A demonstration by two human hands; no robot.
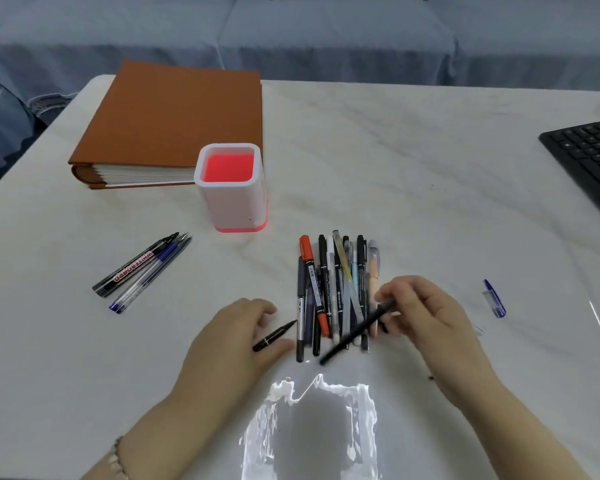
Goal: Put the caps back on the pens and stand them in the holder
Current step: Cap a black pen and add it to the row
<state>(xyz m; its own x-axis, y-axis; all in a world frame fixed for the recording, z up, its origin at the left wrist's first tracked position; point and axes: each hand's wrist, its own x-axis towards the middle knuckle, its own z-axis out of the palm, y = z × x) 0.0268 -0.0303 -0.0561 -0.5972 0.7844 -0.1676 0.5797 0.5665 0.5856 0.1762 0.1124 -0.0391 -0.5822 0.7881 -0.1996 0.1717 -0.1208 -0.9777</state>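
A white pen holder (234, 199) with a pink inside and base stands upright at mid-table, with nothing in it. Several pens (336, 289) lie side by side in front of it. My right hand (426, 313) pinches a black pen (357, 332) that slants down to the left over the pile. My left hand (236, 337) rests on the table, and a short black uncapped pen (274, 337) lies under its fingers, tip pointing up-right. Three uncapped pens (142, 270), one a whiteboard marker, lie to the left. A blue cap (494, 299) lies at the right.
A brown binder (174, 123) lies behind the holder at the back left. A black keyboard (589, 161) sits at the right edge. A glare patch (312, 424) covers the near table. A blue-covered sofa (291, 32) runs behind the table.
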